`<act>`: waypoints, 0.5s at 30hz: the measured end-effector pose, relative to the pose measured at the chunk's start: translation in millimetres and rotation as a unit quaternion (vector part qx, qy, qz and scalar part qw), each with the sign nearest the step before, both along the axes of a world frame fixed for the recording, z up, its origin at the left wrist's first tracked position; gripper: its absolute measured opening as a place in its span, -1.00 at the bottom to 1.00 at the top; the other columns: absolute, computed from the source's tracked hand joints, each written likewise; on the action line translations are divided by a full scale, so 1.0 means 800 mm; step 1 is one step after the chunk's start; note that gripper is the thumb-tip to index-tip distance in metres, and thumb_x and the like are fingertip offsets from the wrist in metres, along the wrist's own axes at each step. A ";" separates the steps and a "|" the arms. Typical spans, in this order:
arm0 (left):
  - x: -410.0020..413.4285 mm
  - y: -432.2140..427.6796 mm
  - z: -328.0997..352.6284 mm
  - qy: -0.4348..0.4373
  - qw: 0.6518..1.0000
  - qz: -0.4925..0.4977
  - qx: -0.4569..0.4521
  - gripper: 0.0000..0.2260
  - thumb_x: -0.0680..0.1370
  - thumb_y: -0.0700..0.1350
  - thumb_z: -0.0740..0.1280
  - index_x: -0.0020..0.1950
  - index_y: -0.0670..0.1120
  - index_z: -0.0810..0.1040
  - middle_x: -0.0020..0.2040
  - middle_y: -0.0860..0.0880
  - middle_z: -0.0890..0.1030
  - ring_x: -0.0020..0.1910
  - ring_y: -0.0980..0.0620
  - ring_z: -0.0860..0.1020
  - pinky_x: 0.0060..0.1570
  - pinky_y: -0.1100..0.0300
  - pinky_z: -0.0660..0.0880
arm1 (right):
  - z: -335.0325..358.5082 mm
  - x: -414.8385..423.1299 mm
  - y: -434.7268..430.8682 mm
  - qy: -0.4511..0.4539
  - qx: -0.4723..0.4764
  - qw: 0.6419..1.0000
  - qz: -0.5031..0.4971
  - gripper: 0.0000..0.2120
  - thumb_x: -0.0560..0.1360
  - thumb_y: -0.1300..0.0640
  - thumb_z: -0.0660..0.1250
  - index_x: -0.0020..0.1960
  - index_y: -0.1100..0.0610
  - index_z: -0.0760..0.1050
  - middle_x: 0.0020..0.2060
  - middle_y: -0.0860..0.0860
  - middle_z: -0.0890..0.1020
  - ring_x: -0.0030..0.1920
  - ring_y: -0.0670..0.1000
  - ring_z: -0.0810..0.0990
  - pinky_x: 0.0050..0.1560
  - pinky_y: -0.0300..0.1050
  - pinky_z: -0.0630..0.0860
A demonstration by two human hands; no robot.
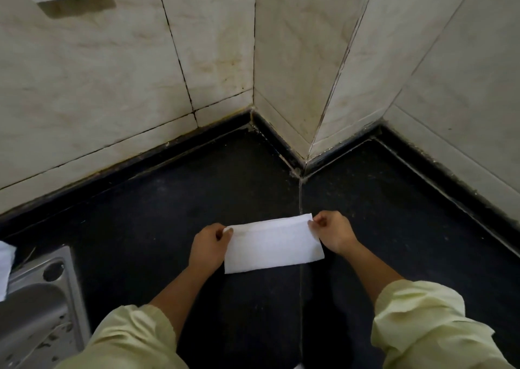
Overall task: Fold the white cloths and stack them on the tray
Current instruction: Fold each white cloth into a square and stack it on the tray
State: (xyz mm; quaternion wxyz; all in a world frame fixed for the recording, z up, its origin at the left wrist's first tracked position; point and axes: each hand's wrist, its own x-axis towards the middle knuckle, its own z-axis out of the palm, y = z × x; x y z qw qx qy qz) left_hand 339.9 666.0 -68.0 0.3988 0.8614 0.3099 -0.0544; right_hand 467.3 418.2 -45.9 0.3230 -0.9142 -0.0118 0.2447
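A white cloth (pixel 274 244), folded into a long rectangle, sits low in the view at about 6 o'clock, over a dark counter (pixel 140 214). Its long edges run from 9 to 3 o'clock, with the right end tilted slightly up towards 2 o'clock. Layered edges show along its far side.

The left hand (pixel 208 246) is at the cloth's 9 o'clock end. Its fingers are curled and the thumb lies on top, pinching the far left corner. The right hand (pixel 336 235) is at the 3 o'clock end, also curled, with thumb and fingertips pinching the far right corner. The cloth spans the gap between the two hands, and its near edge hangs or lies towards 6 o'clock, below the knuckles. Whether it rests flat on the counter or is lifted just off it cannot be told.

Both forearms come in from 6 o'clock, each in a pale yellow-green sleeve (pixel 422 320) pushed up from the wrist.

At about 8 o'clock, well apart from the hands, is a steel basin (pixel 33 298) with a round hole in its rim. Another white piece (pixel 5 267) shows just beyond it at the left edge. Stained pale wall tiles (pixel 112 73) rise behind the counter from 9 through 12 to 3 o'clock.
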 end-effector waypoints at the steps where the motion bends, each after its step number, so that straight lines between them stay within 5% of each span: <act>1: 0.000 -0.001 -0.003 -0.001 1.000 0.008 0.003 -0.82 0.61 -0.02 0.25 0.03 -0.09 0.58 -0.07 -0.03 0.60 -0.14 0.09 0.53 -0.19 0.25 0.41 | -0.001 0.000 0.002 -0.004 -0.007 1.000 0.002 -0.90 0.56 0.09 0.32 -0.10 0.07 0.55 -0.17 0.00 0.61 -0.09 -0.02 0.57 -0.08 -0.15 0.46; 9: 0.000 -0.006 -0.014 -0.028 0.997 0.070 0.013 -0.90 0.57 -0.05 0.32 -0.08 -0.06 0.49 -0.03 -0.09 0.56 -0.18 0.09 0.50 -0.19 0.26 0.37 | -0.011 -0.004 0.011 -0.057 -0.088 0.994 0.028 -0.81 0.58 0.00 0.26 -0.05 0.11 0.51 -0.14 0.05 0.60 -0.08 0.06 0.58 -0.05 -0.02 0.53; 15: -0.006 -0.012 -0.002 -0.051 0.991 0.122 -0.015 -0.66 0.53 -0.04 0.38 0.23 -0.11 0.41 0.15 -0.06 0.43 -0.10 0.06 0.47 -0.05 0.20 0.40 | -0.009 -0.011 0.000 -0.074 -0.043 0.996 -0.022 -0.82 0.52 0.01 0.36 -0.02 0.12 0.50 -0.16 0.03 0.58 -0.10 0.03 0.56 -0.08 -0.04 0.53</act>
